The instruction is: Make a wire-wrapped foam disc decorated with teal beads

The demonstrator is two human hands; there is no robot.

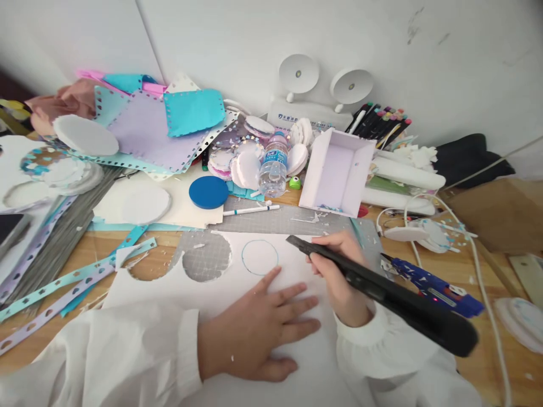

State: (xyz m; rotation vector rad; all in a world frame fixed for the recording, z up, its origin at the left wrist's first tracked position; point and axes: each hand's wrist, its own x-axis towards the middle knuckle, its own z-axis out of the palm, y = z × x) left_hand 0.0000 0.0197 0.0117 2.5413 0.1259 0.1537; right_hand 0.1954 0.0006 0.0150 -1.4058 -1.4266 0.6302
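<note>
A white foam sheet (297,362) lies in front of me. On it is a drawn teal circle (260,258), and round cut-outs along its far edge show the grey cutting mat (206,258) beneath. My left hand (258,328) presses flat on the sheet, fingers spread, its index fingertip at the near right rim of the circle. A black utility knife (377,291) is gripped in my right hand (343,271). The knife's dark blade points left, just right of the circle. I cannot tell whether the blade touches the sheet.
Behind the sheet are a blue disc (208,192), a white disc (146,204), a pen (251,210), a water bottle (274,167) and a white box (337,172). A blue glue gun (436,285) and a white cable (487,294) lie right. Patterned strips (63,299) lie left.
</note>
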